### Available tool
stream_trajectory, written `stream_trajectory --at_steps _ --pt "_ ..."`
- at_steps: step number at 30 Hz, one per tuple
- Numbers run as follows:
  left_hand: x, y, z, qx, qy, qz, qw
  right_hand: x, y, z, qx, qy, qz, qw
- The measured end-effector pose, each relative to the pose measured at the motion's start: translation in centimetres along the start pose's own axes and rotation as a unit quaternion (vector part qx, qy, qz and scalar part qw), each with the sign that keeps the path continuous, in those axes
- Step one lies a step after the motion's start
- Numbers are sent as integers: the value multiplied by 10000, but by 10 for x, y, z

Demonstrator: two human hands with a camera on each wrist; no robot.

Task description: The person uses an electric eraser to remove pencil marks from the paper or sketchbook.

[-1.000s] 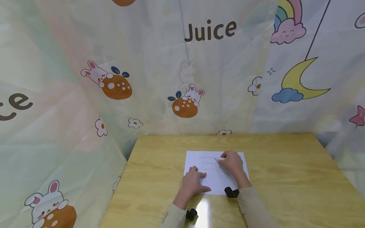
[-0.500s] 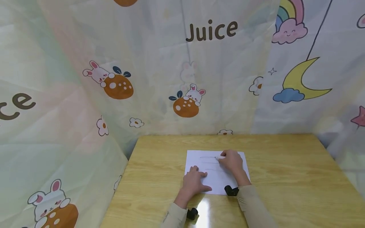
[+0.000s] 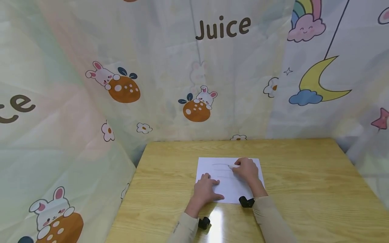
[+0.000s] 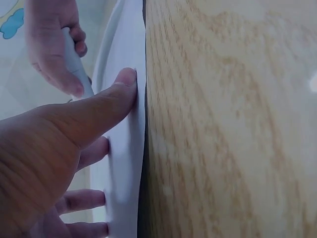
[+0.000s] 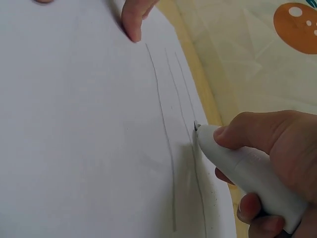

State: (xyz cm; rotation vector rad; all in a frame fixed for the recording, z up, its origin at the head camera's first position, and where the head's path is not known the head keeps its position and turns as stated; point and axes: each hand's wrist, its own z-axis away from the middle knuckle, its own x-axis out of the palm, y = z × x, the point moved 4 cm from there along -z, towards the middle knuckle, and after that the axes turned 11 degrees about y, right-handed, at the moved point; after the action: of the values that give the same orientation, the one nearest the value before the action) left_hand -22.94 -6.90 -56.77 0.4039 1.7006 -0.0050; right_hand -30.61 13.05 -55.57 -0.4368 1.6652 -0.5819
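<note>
A white sheet of paper [image 3: 232, 192] lies on the wooden table with several thin lines across it; I cannot tell whether they are cut or drawn. My right hand [image 3: 247, 170] grips a thick white utility knife [image 5: 252, 173] between thumb and curled fingers. Its small dark tip touches the paper at the end of the line nearest the far edge. My left hand [image 3: 204, 190] rests on the sheet's left side with fingers spread and thumb apart. In the left wrist view, the left thumb [image 4: 111, 101] presses close to the paper's near edge, which is slightly raised.
The wooden table [image 3: 304, 189] extends on both sides of the sheet. A printed fabric curtain [image 3: 164, 84] hangs behind it and along the sides. Black wrist cameras [image 3: 204, 222] sit under both forearms, the right one over the paper's near edge.
The head view has tilted slightly, so everything sits a little higher in it. Both hands and the knife keep nearly the same places on the paper.
</note>
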Motion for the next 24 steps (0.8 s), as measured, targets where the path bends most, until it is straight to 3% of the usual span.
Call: stream_trajectory --at_steps 15,19,24 --pt "-7 5 -6 15 75 92 9999 -8 -9 -6 -149 172 103 9997" --pt "-3 7 -2 44 -23 249 9997 -6 -2 1 46 92 149 9998" --pt "-1 4 2 -18 118 212 9997 -3 -3 2 -79 33 37 10000"
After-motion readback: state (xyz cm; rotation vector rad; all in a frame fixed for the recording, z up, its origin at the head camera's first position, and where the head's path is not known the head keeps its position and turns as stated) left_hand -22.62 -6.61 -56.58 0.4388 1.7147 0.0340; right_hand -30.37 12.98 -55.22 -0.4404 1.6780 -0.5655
